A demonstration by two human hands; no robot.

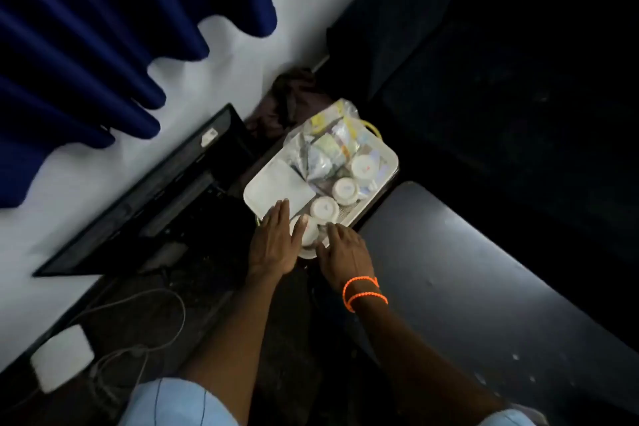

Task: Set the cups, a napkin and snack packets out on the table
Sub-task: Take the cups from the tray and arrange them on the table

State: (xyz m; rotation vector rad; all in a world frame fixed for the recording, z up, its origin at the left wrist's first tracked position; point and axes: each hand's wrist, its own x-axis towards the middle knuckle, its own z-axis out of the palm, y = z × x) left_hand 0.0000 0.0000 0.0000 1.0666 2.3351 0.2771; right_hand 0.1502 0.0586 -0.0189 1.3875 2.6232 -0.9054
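A white tray (257, 191) sits on a dark surface in the middle of the view. It carries several upturned white cups (324, 208), a flat white napkin (280, 180) and a clear bag of snack packets (328, 145). My left hand (276, 245) lies flat over the tray's near corner, fingers apart and touching the nearest cup (308, 231). My right hand (344, 254), with orange bands at the wrist, rests on the tray's near edge beside that cup. Neither hand visibly grips anything.
A black monitor (148, 197) leans against the white wall at the left. A white power adapter (62, 356) with cables lies at the lower left. A grey table top (484, 280) stretches to the right. Blue curtains (86, 28) hang at the upper left.
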